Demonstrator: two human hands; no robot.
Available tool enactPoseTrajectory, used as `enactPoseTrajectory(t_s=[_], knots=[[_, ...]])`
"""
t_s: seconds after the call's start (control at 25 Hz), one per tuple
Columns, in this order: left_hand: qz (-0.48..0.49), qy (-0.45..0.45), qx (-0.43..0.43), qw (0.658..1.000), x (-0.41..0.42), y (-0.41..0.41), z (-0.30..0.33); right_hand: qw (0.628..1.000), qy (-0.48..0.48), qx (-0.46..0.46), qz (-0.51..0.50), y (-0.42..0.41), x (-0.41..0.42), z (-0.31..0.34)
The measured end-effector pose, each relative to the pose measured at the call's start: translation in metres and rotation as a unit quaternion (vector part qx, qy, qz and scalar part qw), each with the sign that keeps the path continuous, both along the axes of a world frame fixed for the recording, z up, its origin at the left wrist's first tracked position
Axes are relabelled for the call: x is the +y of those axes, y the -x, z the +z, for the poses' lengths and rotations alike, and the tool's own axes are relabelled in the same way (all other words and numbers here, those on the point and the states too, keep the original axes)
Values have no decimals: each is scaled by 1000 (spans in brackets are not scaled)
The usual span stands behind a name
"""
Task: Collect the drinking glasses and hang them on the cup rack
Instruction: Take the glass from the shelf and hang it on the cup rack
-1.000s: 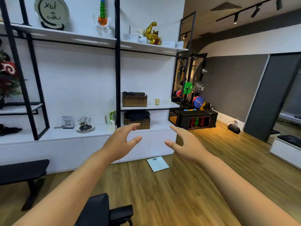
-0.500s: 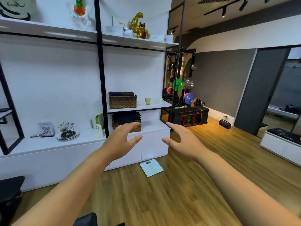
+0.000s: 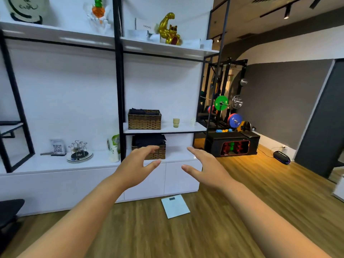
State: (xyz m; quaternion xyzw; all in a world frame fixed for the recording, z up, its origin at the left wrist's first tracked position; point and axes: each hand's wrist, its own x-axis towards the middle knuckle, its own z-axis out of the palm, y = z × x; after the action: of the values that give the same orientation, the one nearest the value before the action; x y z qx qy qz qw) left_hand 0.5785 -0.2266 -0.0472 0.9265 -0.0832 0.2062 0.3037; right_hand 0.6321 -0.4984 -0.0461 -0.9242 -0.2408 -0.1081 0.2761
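A yellowish drinking glass (image 3: 176, 122) stands on the middle shelf, right of a wicker basket (image 3: 144, 120). A second, pale glass (image 3: 193, 121) sits near that shelf's right end. The wire cup rack (image 3: 79, 150) stands on a round tray on the white counter at the left, with no glasses on it. My left hand (image 3: 137, 164) and my right hand (image 3: 204, 165) are held out in front of me, fingers apart, holding nothing. Both are well short of the shelves.
A lower wicker basket (image 3: 152, 148) sits under the shelf. A QR sign (image 3: 58, 148) and a green-white bag (image 3: 114, 147) stand on the counter (image 3: 46, 163). A bathroom scale (image 3: 175, 205) lies on the wood floor. Gym equipment (image 3: 232, 131) fills the right; a black seat (image 3: 9, 211) is at left.
The view has shifted right and closer to the shelves, so the rack and glasses look larger. Both hands stay open in the same pose.
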Motion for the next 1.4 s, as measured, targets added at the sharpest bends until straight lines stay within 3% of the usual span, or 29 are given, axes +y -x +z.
enactPoseTrajectory(t_s=[0.28, 0.56, 1.08, 1.4], knots=[[13, -9, 2, 1000, -52, -74, -9, 1000, -7, 6, 25, -87, -51, -8], [15, -13, 7, 1000, -53, -153, -15, 999, -31, 21, 29, -168, -58, -12], [-7, 1, 7, 1000, 41, -398, -19, 999, -39, 32, 1, -398, 35, -7], [22, -10, 6, 1000, 103, -488, -20, 997, -47, 49, 29, -503, 101, -17]])
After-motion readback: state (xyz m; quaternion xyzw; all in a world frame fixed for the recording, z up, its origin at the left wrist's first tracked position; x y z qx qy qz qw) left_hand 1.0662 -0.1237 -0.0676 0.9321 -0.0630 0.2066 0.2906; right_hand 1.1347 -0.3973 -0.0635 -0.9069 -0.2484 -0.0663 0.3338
